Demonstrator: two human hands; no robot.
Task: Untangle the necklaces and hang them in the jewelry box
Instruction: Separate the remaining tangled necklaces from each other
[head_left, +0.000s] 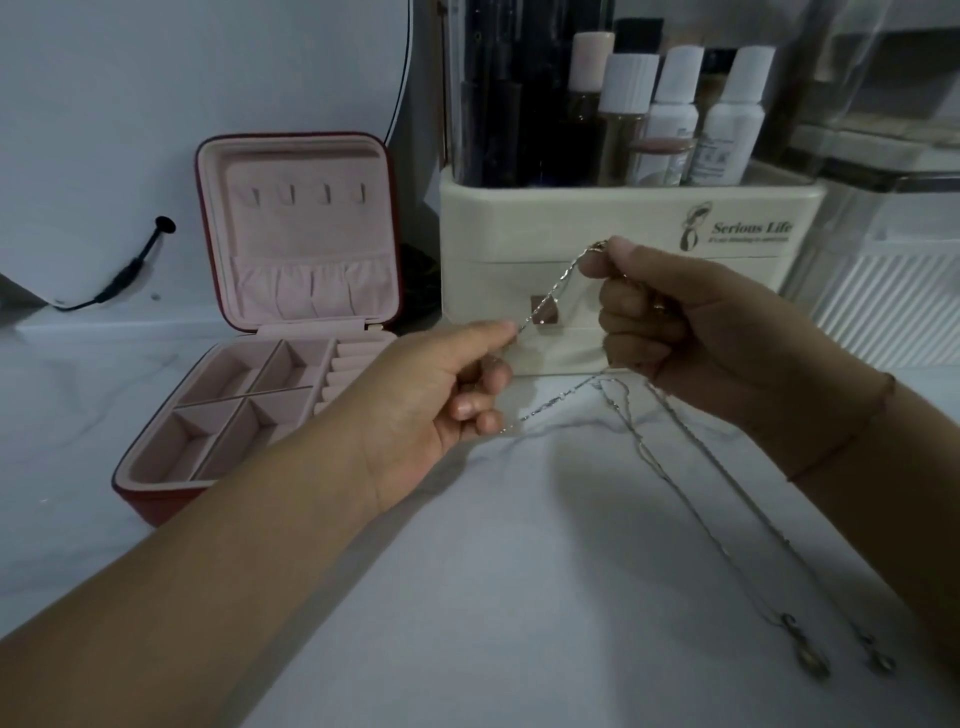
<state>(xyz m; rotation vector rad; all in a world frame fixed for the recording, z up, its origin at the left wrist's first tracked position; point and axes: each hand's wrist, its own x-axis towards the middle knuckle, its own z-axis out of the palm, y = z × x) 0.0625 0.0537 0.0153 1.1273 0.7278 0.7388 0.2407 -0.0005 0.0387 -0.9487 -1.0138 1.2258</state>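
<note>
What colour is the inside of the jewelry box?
Pale pink inside the jewelry box; head view shows it.

A white desk (519, 545) with faint grey marble veining is seen across the lower view, and soft shadows are cast on it under dim, cool light. At the back left a large pale rounded panel (156, 93) is stood on the desk; whether it is a mirror or a lamp cannot be told. A black cable (130, 267) is attached to its lower part. At the back centre a cream organiser (597, 223) printed "Serious Life" is placed, and white-capped bottles (675, 98) and a pink-capped bottle (589, 67) are held upright in it. Just beside it on the right a clear plastic case (883, 130) with a ribbed front (893, 306) is set.
</note>
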